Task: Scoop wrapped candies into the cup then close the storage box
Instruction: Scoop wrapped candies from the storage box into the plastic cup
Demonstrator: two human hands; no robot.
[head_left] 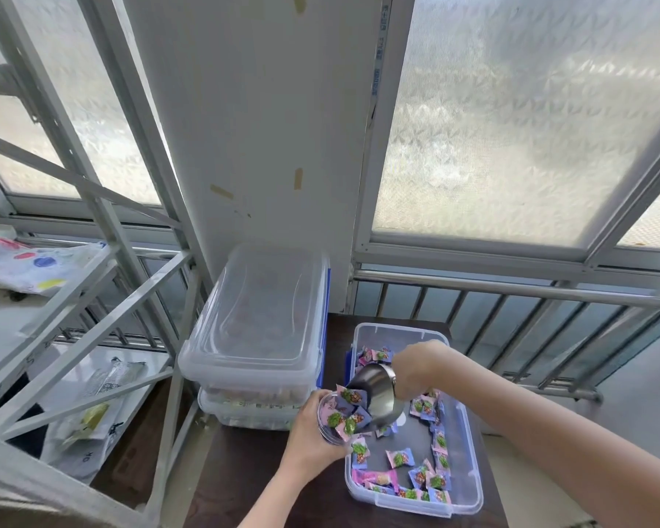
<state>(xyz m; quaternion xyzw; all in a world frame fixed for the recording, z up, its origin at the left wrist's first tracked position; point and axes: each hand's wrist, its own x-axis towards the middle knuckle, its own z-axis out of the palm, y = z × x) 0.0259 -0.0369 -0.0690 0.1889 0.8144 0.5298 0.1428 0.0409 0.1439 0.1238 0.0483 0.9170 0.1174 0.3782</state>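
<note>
Head view: my left hand [308, 436] wraps one clear cup [330, 421] at the open storage box's [469, 451] left rim. My right hand [416, 369] is closed on one steel scoop [378, 390], tipped so wrapped candies [353, 398] slide into the cup. Too many loose candies in the box to count; wrapper print unreadable. Two lidded boxes [256, 318] stack at the table's [244, 470] left edge.

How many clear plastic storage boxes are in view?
3: two lidded clear plastic boxes stacked at left, upper on lower; one open clear box of wrapped candies at right.
</note>
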